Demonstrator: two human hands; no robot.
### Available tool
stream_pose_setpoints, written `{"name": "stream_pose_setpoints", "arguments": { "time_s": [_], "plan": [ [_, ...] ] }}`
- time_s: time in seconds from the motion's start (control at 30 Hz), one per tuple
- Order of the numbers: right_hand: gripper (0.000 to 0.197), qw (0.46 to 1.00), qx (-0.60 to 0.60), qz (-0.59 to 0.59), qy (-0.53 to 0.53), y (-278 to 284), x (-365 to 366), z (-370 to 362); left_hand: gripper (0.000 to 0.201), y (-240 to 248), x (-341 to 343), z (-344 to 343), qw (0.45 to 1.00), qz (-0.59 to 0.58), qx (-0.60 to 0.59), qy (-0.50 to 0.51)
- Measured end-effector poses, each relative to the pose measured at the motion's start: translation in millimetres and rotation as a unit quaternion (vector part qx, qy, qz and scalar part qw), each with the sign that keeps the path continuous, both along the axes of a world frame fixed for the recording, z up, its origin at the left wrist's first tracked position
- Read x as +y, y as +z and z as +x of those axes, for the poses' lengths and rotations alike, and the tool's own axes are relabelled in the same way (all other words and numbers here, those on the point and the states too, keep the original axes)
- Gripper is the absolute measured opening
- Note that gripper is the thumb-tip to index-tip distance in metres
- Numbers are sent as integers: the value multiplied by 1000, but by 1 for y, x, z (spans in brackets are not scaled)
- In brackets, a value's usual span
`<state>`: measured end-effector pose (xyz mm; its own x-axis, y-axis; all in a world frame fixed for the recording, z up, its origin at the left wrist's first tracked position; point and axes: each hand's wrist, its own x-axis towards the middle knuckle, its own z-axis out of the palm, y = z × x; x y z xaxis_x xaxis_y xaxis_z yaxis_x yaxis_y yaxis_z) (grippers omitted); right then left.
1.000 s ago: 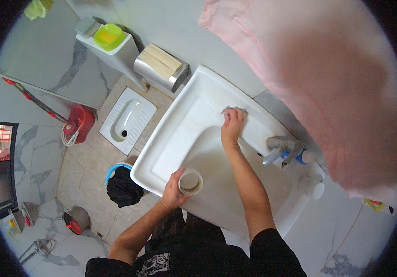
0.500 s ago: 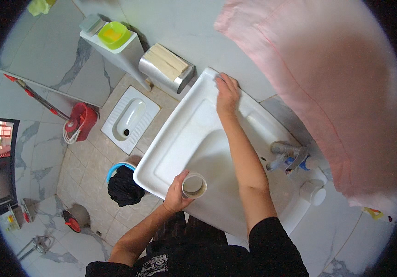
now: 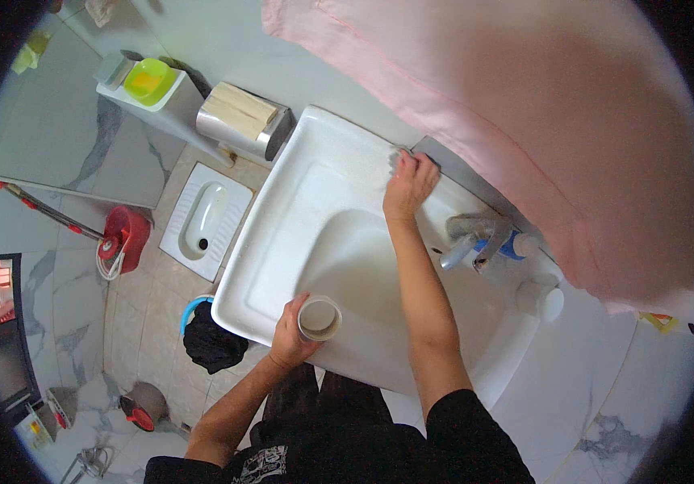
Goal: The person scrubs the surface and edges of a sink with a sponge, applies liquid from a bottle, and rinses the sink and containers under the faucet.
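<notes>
My left hand (image 3: 290,339) is wrapped round a white cylindrical cup (image 3: 307,332) at the near left edge of the white washbasin (image 3: 262,242). Its open top faces up; I cannot make out what is inside. On the basin's far ledge my right hand (image 3: 411,184) presses down with bent fingers on a grey scouring pad (image 3: 395,158), mostly hidden under them. Right of that hand stands the metal faucet (image 3: 476,230), with something blue round its base. A white round container (image 3: 542,300) sits at the basin's right corner.
A pink cloth (image 3: 524,145) hangs over the far right. Left of the basin are a metal tissue holder (image 3: 274,133), a squat toilet (image 3: 206,218), a red mop bucket (image 3: 129,230) and a bin with a black bag (image 3: 214,339). A green bowl (image 3: 150,85) stands on a white bin.
My right hand has slid along the far ledge, away from the left corner and closer to the faucet. The left hand keeps the cup at the near edge. The whole view has shifted.
</notes>
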<state>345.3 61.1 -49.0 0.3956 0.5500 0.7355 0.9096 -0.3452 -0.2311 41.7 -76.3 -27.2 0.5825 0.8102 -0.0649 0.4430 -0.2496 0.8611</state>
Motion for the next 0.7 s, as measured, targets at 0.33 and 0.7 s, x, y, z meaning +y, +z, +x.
{"name": "stream_pose_setpoints", "arguments": {
  "time_s": [0.33, 0.7],
  "plan": [
    [13, 987, 134, -87, 35, -59, -102, -25, 86, -12, 3, 0, 999, 24, -18, -15],
    [13, 917, 362, -103, -133, -134, -166, -41, 86, -17, 7, 0, 999, 30, -24, -35]
  ]
}}
